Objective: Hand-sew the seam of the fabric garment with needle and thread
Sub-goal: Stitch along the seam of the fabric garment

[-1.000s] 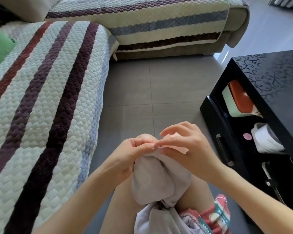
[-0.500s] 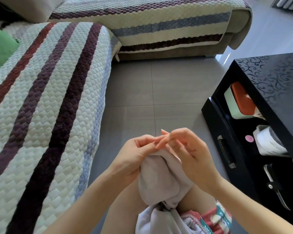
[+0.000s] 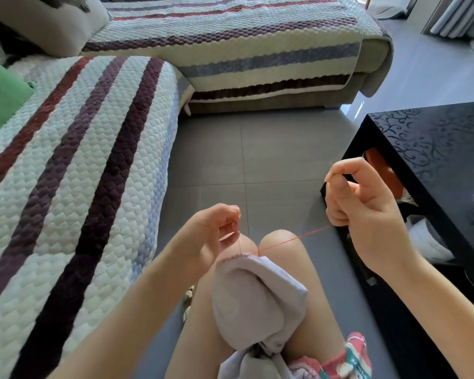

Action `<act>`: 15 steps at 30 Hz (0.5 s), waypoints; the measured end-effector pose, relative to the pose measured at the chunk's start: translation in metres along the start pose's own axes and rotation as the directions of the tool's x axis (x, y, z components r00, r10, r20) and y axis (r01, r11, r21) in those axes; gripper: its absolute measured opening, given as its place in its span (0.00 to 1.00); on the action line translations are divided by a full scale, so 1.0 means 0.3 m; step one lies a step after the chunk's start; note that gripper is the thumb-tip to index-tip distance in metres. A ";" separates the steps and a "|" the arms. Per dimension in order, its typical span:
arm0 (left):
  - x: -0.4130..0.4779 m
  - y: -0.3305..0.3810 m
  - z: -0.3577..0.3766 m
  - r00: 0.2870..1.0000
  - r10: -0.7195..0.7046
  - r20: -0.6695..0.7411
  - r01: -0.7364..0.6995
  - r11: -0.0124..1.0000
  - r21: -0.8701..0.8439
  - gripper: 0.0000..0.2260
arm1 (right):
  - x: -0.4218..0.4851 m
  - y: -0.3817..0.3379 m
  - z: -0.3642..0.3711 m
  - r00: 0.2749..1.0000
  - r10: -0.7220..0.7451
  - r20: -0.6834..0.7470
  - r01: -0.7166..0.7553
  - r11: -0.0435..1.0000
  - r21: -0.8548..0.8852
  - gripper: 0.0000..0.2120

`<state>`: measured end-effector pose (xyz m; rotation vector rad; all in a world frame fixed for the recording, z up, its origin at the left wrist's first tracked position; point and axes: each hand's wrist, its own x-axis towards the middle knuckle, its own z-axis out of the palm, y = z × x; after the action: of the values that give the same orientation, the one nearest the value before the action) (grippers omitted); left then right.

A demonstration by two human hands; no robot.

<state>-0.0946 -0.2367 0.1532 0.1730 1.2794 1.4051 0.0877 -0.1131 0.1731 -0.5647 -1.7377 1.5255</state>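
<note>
Trailing taut red thread [image 3: 293, 239], pale garment [image 3: 257, 302] lies rumpled.

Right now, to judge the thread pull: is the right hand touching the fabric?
No, the right hand is raised clear of the fabric, joined to it only by taut red thread.

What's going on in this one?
A seated person is hand-sewing pale fabric draped over their knees. The right hand, raised to the right, pinches the needle, with the red thread taut back to the seam. The left hand pinches a thread tail just above the seam.
</note>
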 end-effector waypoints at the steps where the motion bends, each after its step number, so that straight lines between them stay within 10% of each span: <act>1: -0.006 0.036 0.011 1.000 0.009 0.008 -0.009 0.999 0.044 0.01 | 0.007 -0.002 -0.002 1.000 -0.009 0.004 0.009 0.998 -0.056 0.12; 15: -0.098 0.325 0.140 0.917 0.183 0.354 -0.346 0.806 0.480 0.06 | 0.042 0.052 0.114 0.984 0.044 0.172 0.024 0.926 -0.377 0.05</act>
<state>-0.1146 -0.2093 0.2579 0.9488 1.4034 1.1579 0.0514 -0.1227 0.1606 -0.6434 -2.1938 1.2822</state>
